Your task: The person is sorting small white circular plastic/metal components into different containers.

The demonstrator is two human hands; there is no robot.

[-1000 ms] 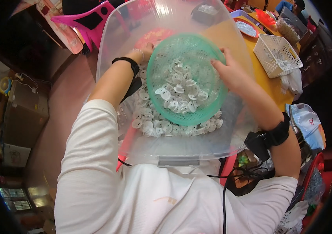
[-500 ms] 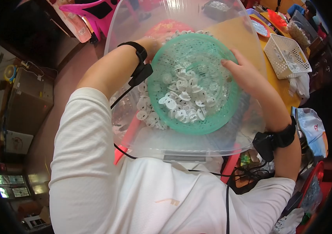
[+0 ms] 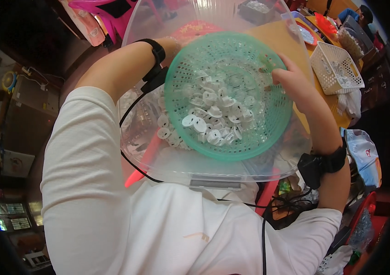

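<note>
A yellow table [image 3: 343, 117] runs beyond the right edge of a large clear plastic bin [image 3: 174, 166], whose near edge faces a person in a white top [image 3: 172, 224]. A round, perforated green basket [image 3: 268, 130] is held over the bin, between its left and right edges, its open side turned up. A white basket [image 3: 325, 79] sits toward the table's right edge. The right hand [image 3: 292, 82] clamps the green basket's right rim, thumb bent toward the inside; the left hand [image 3: 175, 46] is at its far left rim, the fingers hidden, so their grip cannot be told. White plastic pieces [image 3: 214, 111] lie heaped in the green basket, with more near the bin's left edge.
</note>
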